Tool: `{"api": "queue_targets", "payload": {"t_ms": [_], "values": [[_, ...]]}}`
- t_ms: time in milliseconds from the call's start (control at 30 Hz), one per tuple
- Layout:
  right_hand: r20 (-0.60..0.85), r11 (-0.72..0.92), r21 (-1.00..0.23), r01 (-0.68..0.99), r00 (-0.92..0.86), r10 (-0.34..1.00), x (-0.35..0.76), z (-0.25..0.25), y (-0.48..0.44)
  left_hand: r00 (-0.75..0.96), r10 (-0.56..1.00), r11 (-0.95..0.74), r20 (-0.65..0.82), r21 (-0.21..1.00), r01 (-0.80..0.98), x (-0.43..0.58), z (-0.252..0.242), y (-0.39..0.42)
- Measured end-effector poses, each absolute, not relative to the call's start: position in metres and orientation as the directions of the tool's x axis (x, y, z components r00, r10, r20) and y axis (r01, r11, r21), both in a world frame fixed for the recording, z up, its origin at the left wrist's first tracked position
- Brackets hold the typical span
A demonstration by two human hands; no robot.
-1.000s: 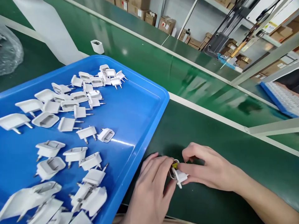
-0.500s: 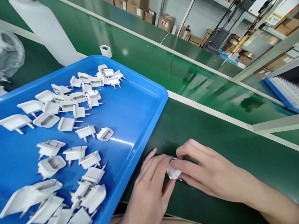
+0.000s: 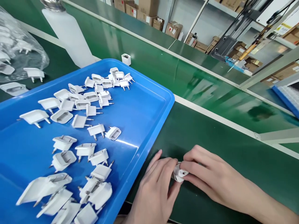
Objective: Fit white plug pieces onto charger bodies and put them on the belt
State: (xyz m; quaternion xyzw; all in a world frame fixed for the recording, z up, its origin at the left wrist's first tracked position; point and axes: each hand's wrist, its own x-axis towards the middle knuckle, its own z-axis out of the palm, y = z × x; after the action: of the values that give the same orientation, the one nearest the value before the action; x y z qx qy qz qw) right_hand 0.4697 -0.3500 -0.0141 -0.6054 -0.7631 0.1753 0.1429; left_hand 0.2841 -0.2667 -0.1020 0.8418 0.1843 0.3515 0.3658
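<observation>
A small white plug piece (image 3: 179, 173) is pinched between both hands above the green table, just right of the tray. My left hand (image 3: 156, 183) grips it from the left, with one finger sticking up. From the right, my right hand (image 3: 207, 174) closes its thumb and fingers on the same piece; a dark pin end shows near its fingertips. The blue tray (image 3: 140, 118) holds several white plug pieces with metal pins, such as one lying alone (image 3: 113, 133) near its middle.
Behind the tray stand a white bottle (image 3: 70, 37) and a small white housing (image 3: 126, 59). A clear plastic bag (image 3: 35, 53) with plug pieces lies at the far left. A metal frame post (image 3: 277, 136) meets the table edge at the right.
The view has shifted, showing more of the bag and bottle. The held piece has been turned, and its face with a dark pin end now shows. Both hands keep hold of it.
</observation>
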Motion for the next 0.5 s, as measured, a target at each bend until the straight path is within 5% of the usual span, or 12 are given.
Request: {"api": "queue_targets", "payload": {"t_ms": [300, 500], "values": [[0.148, 0.247, -0.246, 0.937, -0.215, 0.965, 0.449, -0.028, -0.361, 0.689, 0.557, -0.657, 0.463, 0.753, 0.025, 0.286, -0.1, -0.266], [0.216, 0.22, -0.253, 0.942, -0.166, 0.962, 0.445, -0.045, -0.363, 0.723, 0.586, -0.535, 0.365, 0.845, 0.007, 0.284, -0.103, -0.267]]}}
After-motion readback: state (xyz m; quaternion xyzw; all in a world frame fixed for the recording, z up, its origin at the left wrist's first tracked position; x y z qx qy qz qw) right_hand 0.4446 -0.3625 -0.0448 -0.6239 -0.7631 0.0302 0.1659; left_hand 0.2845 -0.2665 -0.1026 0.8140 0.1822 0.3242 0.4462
